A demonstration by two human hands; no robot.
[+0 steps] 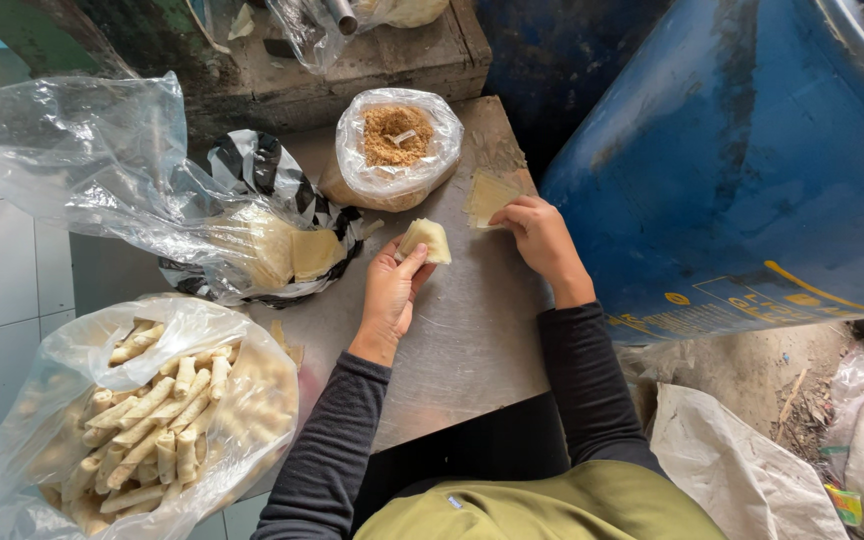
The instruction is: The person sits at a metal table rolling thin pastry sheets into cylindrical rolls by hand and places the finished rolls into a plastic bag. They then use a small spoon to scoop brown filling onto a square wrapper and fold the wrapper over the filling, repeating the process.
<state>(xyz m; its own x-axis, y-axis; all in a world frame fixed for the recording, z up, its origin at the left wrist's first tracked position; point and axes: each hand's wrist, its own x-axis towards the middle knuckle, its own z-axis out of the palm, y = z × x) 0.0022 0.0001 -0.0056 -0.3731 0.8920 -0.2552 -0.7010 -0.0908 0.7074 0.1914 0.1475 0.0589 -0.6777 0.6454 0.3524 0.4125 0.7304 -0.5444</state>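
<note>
Your left hand [389, 290] pinches a folded wrapper [425, 240] in its fingers; your right hand [542, 238] fingers press a flat sheet [488, 195] near the tabletop's [462, 340] far edge, lifting it loose.

Light level: bright, even daylight, no harsh contrast.
Source: cannot tell; soft and diffuse.
Shadows: faint, soft-edged under the left hand [389, 296] and right hand [542, 240].
Glare: sheen on the metal table [472, 340]; highlights on the clear plastic bag [92, 160].
Focus: sharp at centre.
Distortion: wide-angle bending at the edges, blue drum [742, 150] curved.
</note>
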